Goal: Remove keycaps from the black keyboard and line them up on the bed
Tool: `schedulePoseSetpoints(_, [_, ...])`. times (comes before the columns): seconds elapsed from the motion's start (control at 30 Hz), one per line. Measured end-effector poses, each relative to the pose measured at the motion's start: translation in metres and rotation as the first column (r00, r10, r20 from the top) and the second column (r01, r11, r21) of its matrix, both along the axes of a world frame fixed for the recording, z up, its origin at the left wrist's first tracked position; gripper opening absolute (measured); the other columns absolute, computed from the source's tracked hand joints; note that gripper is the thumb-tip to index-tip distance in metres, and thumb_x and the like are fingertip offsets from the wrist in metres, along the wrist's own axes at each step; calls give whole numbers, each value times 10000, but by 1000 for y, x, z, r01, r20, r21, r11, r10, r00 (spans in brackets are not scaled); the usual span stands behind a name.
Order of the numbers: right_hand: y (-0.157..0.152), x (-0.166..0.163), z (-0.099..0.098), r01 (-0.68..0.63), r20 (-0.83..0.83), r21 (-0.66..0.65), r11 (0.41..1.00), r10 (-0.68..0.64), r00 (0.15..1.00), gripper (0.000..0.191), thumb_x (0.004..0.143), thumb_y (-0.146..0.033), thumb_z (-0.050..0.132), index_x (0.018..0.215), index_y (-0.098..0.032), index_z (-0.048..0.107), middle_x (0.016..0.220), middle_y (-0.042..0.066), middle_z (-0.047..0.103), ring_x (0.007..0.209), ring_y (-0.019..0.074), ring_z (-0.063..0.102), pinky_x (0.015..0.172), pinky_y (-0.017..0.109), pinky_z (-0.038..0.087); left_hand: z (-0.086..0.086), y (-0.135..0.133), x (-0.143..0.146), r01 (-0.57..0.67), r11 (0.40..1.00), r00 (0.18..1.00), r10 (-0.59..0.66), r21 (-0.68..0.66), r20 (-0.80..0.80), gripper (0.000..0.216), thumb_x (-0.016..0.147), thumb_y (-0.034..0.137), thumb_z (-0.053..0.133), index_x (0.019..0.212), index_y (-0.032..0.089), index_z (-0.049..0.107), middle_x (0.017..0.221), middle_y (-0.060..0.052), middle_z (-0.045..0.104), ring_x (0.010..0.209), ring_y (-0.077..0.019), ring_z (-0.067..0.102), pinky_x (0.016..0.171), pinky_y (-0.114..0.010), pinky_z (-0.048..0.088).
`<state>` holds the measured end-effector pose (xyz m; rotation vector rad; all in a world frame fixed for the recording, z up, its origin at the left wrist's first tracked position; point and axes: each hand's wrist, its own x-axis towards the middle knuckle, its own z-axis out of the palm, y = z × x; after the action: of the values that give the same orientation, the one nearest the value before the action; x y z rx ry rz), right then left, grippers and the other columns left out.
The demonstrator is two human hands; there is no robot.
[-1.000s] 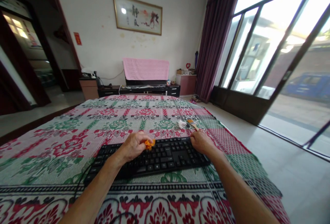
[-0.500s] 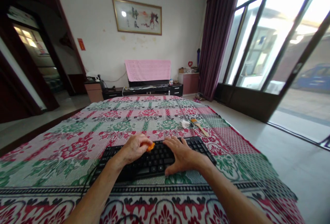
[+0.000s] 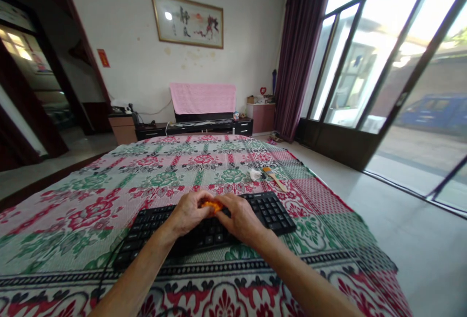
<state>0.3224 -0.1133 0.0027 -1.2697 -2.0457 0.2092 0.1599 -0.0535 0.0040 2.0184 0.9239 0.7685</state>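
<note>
In the head view, the left hand [image 3: 189, 212] and right hand [image 3: 239, 217] pinch, with curled fingers, an orange lump [image 3: 214, 207] over the keyboard [image 3: 268, 210], inside the cloth's [image 3: 120, 176] right edge. The lump looks light, soft (maybe sticky), best held by both ends.

Bright orange, crumpled-looking lump [image 3: 214, 206] (partly hidden), over the middle of a black keyboard [image 3: 208, 240], number pad at the right end, keys facing up, lying slightly slanted on patterned cloth [image 3: 164, 178]
</note>
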Motion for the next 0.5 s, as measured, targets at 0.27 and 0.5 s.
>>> schedulePoseSetpoints(0.27, [1, 17, 17, -51, 123, 13, 999, 49, 991, 182, 747, -99, 470, 809, -174, 624, 751, 15, 611, 740, 120, 522, 681, 208, 365, 4, -5, 7, -15, 999, 999, 14, -52, -31, 428, 759, 374, 491, 1125, 155, 494, 725, -13, 636, 642, -143, 589, 568, -240, 450])
schedulePoseSetpoints(0.5, [4, 92, 38, 424, 463, -220, 879, -288, 838, 292, 653, -100, 482, 814, -214, 698, 805, 29, 674, 785, 158, 582, 692, 223, 379, -2, 10, -9, 5, 891, 876, 216, 454, -432, 314, 831, 269, 339, 831, 179, 640, 903, -63, 643, 879, -178, 565, 813, -285, 397])
